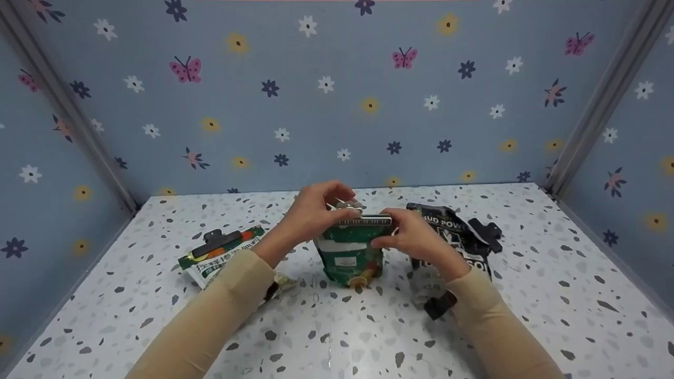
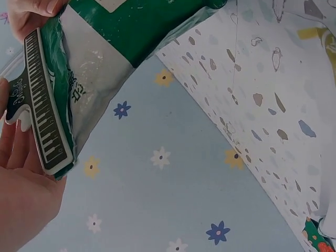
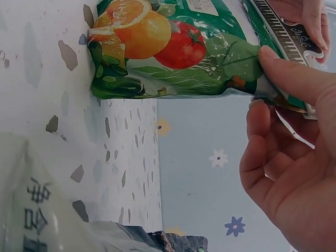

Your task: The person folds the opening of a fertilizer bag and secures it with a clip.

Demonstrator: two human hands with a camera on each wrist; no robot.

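A green and white plastic bag printed with fruit and vegetables stands upright on the tabletop, between my hands. Along its folded top edge lies a bag clip with a piano-key pattern and a dark handle. My left hand holds the clip by its handle, thumb and fingers on either side. With my right hand I pinch the upper right corner of the bag; the thumb presses its front, near the clip's end, and the fingers curl behind it.
Left of the bag lies a white and green packet with a black clip on its top, partly behind my left forearm. To the right is a black soil bag with a black clip. Flower-patterned walls enclose the speckled tabletop.
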